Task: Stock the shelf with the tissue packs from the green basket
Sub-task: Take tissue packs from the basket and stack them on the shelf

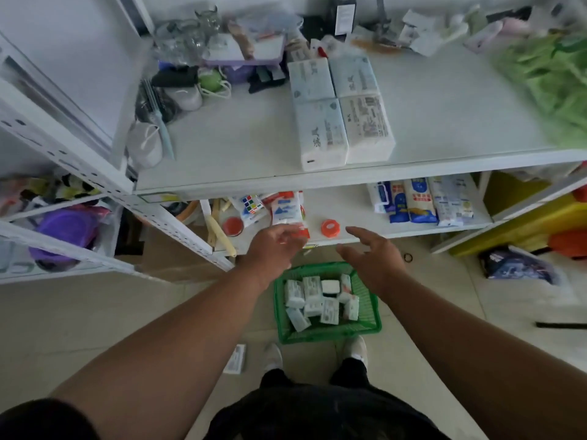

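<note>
From the head camera, the green basket (327, 304) sits on the tiled floor just in front of the person's shoes, its mesh walls holding a loose jumble of small white tissue packs (320, 301) with pale printed labels, some flat, some tipped on edge. One more small pack (235, 359) lies on the floor to the left of the basket. Above the basket, the left hand (273, 249) reaches toward the lower shelf (349, 214) edge with fingers loosely bent and apart, holding nothing that can be made out; the right hand (371, 252) hovers over the basket's far right corner, fingers spread and empty. Beyond the basket, the lower shelf has bare board around an orange lid (330, 228). Higher up, the upper shelf (444, 122) carries four large tissue packs (341, 109) near its front edge, with bare board on either side.
</note>
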